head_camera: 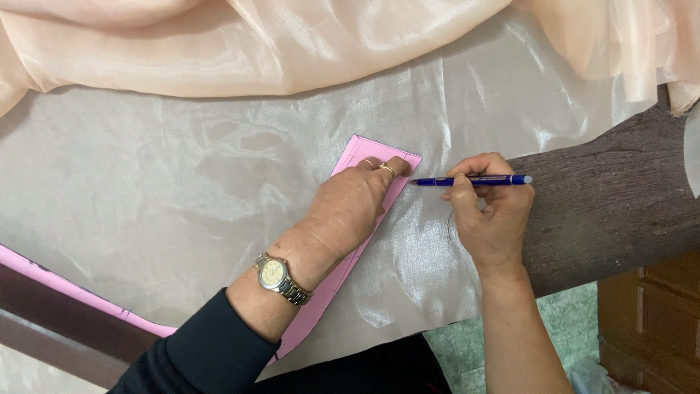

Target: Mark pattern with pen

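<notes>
Your left hand [350, 208] lies flat, fingers together, pressing on the pink paper pattern [364, 157], which serves here as the landmark. The hand and wrist cover the middle of the pattern; only its upper end, near the fingertips, and a narrow strip along its right edge show, so the covered outline cannot be made out. Below the wrist the pattern passes under your dark sleeve [208, 350] and is lost from view. A wristwatch [281, 279] with a metal band sits on that wrist, and a ring [386, 168] shows on one finger.

Your right hand [490, 215] is just to the right of the pattern, pinching a blue pen [470, 180] between thumb and fingers. The pen lies nearly level, its tip pointing left and reaching the pattern's right edge; whether the tip touches paper or cloth is too fine to tell.

The pattern rests on a sheet of pale shiny fabric [146, 197] spread over a dark table [612, 197], bare to the right of the pattern. Above the pattern, peach fabric [255, 44] lies bunched and is cut off by the top of the frame. To the lower left of the pattern, a second pink strip [65, 288] runs along the fabric's edge and leaves the frame.
</notes>
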